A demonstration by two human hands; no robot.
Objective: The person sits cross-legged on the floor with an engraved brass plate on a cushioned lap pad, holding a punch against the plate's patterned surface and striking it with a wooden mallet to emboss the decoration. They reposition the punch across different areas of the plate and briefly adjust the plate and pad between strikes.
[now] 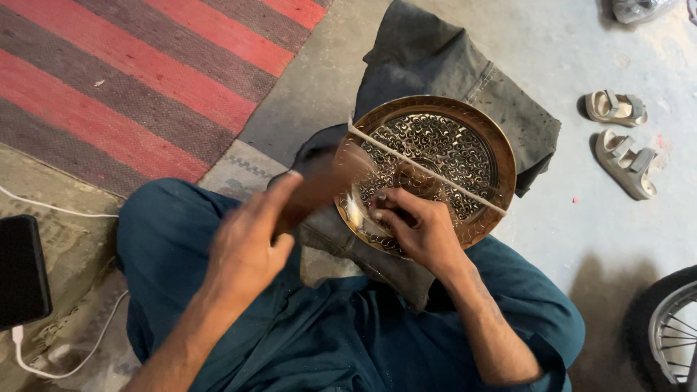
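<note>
A round brass plate (499,149) with dense engraved scrollwork lies tilted on a dark padded block over my lap. A pale cord (465,190) crosses the plate from upper left to lower right. My right hand (421,231) rests on the plate's near edge, its fingers pinched on a small dark chisel (379,197) whose tip touches the metal. My left hand (247,243) is to the left of the plate, closed on a dark hammer (314,168) that is blurred by motion above the plate's left rim.
A dark grey cloth (435,51) lies under and beyond the plate on the concrete floor. A red and grey striped rug (109,72) lies at the left. Two beige sandals (624,138) and a bicycle wheel (668,327) are at the right. A black phone (20,268) with a white cable (51,372) sits at the far left.
</note>
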